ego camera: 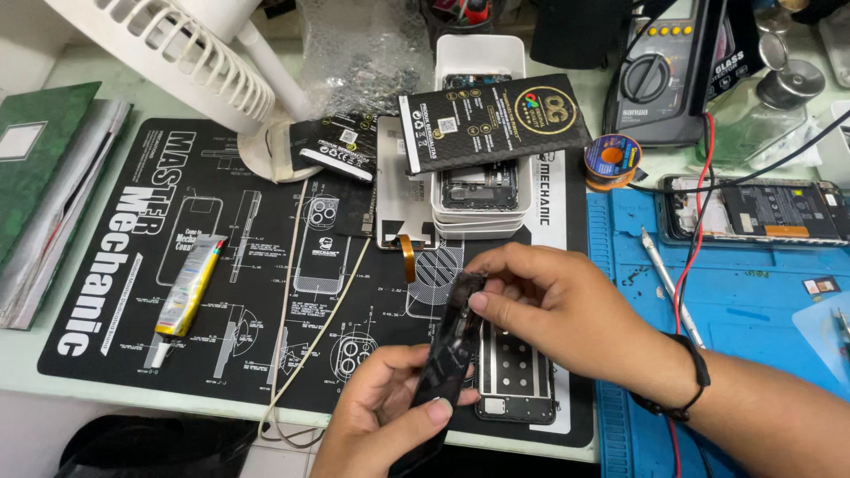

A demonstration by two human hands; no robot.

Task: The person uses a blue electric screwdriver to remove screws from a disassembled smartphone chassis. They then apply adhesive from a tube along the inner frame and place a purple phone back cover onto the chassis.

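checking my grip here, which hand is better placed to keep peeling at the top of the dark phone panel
Right. The right hand already has its fingers pinching the top edge of the dark phone panel, while the left hand grips the lower end, probably steadying it.

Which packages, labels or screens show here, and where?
Black flat box with gold round emblem, atop white trays, centre.
Smaller black packet with white label, by fan base.
Yellow glue tube, left on black mat.
Multimeter, grey with dial, upper right.
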